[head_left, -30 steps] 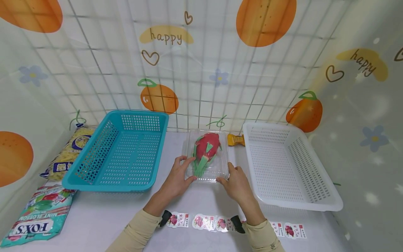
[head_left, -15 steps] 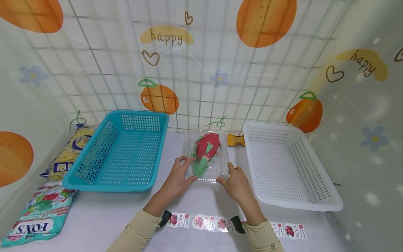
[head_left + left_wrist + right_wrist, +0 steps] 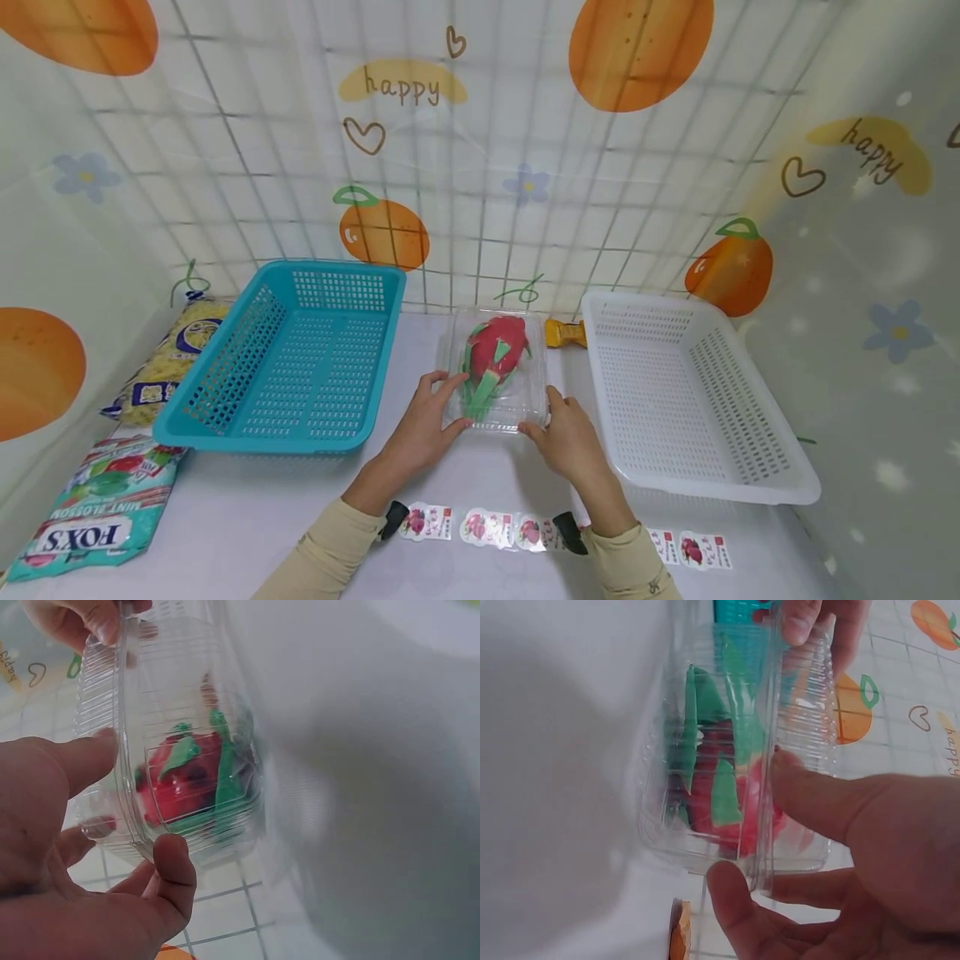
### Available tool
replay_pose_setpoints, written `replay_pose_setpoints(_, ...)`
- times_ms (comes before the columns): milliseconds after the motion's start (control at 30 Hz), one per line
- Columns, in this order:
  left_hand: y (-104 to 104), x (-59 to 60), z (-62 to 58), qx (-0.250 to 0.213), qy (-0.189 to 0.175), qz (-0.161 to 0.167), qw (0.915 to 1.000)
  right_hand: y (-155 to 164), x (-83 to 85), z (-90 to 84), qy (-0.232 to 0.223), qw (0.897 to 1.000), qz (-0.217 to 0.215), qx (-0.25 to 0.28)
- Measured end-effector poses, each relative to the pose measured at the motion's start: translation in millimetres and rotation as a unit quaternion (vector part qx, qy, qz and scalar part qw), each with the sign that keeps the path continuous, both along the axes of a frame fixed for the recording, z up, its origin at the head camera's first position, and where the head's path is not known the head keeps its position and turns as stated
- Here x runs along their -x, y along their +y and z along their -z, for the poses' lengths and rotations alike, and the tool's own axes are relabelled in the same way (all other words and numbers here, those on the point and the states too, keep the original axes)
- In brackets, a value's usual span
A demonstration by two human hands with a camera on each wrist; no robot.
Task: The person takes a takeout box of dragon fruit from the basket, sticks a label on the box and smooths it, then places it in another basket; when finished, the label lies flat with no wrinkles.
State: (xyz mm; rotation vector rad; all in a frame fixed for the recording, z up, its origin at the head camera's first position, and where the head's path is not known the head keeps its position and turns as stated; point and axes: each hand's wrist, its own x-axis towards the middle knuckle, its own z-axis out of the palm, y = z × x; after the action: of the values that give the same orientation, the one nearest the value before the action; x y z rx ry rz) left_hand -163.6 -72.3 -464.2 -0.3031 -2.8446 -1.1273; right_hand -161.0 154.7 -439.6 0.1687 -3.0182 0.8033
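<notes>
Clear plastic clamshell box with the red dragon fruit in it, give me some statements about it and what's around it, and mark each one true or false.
1. Both hands hold the clear plastic clamshell box, the left hand on its near left corner and the right hand on its near right corner. True.
2. The red dragon fruit with green scales lies loose in the teal plastic basket. False: it is inside the clamshell box, on the table between the two baskets.
3. The white plastic basket stands to the right of the box. True.
4. The strip of fruit stickers lies inside the white basket. False: it lies on the table near the wrists.
</notes>
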Motion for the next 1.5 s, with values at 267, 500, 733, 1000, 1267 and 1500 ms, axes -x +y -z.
replay_pose_setpoints(267, -12, -10.6, 5.9, -0.001, -0.002, -0.018, 0.9998, 3, 0.5, -2.9, -0.021, 1.000, 0.004, -0.001)
replay_pose_setpoints(500, -28, -26.2, 13.5, 0.021, -0.023, -0.015, 0.9994, 3, -6.9, -10.6, 0.012, 0.999, 0.023, -0.022)
replay_pose_setpoints(733, -45, -40.1, 12.1, 0.041, -0.045, -0.002, 0.9981, -10, -18.9, -22.8, 0.083, 0.996, 0.010, -0.017)
replay_pose_setpoints(1000, -58, -45.2, 2.3, 0.072, -0.061, 0.042, 0.9947, -33, -29.6, -22.1, 0.108, 0.991, -0.069, 0.044)
replay_pose_setpoints(1267, -72, -47.6, -6.0, 0.094, -0.110, 0.131, 0.9807, -53, -32.0, 0.7, 0.061, 0.971, -0.198, 0.123)
replay_pose_setpoints(1500, -80, -47.9, -3.6, 0.115, -0.142, 0.158, 0.9704, -71, -34.3, 22.5, -0.019, 0.951, -0.288, 0.113)
